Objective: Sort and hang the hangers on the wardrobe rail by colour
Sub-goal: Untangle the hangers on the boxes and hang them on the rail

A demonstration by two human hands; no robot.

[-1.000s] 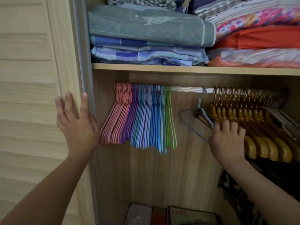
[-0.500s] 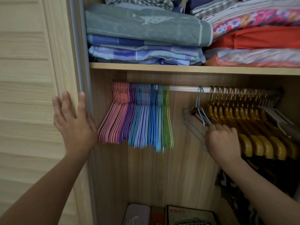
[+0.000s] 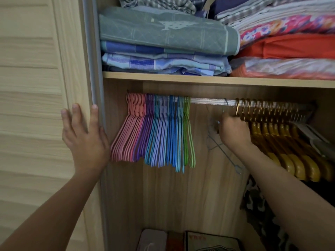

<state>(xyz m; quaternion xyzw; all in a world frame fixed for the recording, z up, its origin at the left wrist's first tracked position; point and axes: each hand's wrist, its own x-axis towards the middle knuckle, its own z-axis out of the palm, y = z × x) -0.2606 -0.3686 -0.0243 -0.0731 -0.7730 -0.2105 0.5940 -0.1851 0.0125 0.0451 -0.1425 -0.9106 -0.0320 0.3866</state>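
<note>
Grey wire hanger (image 3: 220, 147) hangs by its hook on the rail (image 3: 206, 101), in the gap between the coloured plastic hangers (image 3: 154, 134) at left and the yellow wooden hangers (image 3: 282, 142) at right.

Head view: right hand (image 3: 233, 132) has risen over the last second from the shoulders of the yellow hangers to just under the rail; its fingers, straight then, are now curled round the neck of the grey hanger. Judgement: this hanger is the stray and is about to be lifted or slid to its own place. Left hand (image 3: 85, 140) has not moved, fingers spread flat on the wardrobe door (image 3: 32, 105).

Counts: one rail; two hands; one grey hanger is certain, and its wires may belong to two. Coloured group reads pink, purple, teal, blue, green, five bands, too tightly packed to count singly. Yellow hangers: at least ten hooks, far end too dark to tell. Folded bedding (image 3: 163, 29) on the shelf (image 3: 217, 79) above.
</note>
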